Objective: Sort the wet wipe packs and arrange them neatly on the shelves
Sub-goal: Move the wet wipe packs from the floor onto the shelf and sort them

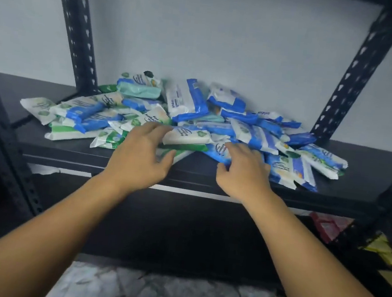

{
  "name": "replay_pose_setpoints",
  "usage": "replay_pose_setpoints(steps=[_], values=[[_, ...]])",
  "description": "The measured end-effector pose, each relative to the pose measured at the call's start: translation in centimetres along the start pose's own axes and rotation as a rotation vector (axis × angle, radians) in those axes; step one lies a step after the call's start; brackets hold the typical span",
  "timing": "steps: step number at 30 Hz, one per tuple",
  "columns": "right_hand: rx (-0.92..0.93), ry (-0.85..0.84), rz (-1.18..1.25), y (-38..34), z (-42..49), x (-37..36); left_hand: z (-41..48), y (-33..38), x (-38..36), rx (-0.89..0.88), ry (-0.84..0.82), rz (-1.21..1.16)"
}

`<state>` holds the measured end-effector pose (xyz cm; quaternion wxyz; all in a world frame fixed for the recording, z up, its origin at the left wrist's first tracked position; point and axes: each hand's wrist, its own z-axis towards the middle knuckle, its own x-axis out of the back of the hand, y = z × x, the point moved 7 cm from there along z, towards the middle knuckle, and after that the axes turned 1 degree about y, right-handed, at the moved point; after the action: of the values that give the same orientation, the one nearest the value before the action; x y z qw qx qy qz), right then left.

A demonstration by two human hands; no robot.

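A loose heap of wet wipe packs (190, 104) in blue, green and white wrappers lies across the black shelf (212, 171). My left hand (141, 154) reaches into the front of the heap, fingers spread and touching a white pack (189, 135), with the thumb apart below it. My right hand (241, 170) hovers over a blue pack (216, 150) at the shelf's front edge, fingers loosely bent and gripping nothing that I can see.
Black perforated uprights stand at back left (74, 26) and back right (357, 73), with another post at the near left (6, 147). A lower shelf (181, 231) is dark. Pink (327, 225) and yellow (382, 250) packs lie at the lower right.
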<state>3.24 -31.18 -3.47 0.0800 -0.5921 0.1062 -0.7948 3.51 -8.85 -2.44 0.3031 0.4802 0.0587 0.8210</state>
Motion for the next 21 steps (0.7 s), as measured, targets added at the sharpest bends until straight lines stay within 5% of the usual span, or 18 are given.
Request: replay_pose_setpoints(steps=[10, 21], values=[[-0.162, 0.018, -0.163, 0.7, 3.8, -2.4, 6.7, -0.6, -4.6, -0.007, -0.29, 0.195], [-0.263, 0.077, -0.035, 4.6, 1.3, 5.5, 7.2, 0.5, -3.2, 0.094, -0.315, 0.093]])
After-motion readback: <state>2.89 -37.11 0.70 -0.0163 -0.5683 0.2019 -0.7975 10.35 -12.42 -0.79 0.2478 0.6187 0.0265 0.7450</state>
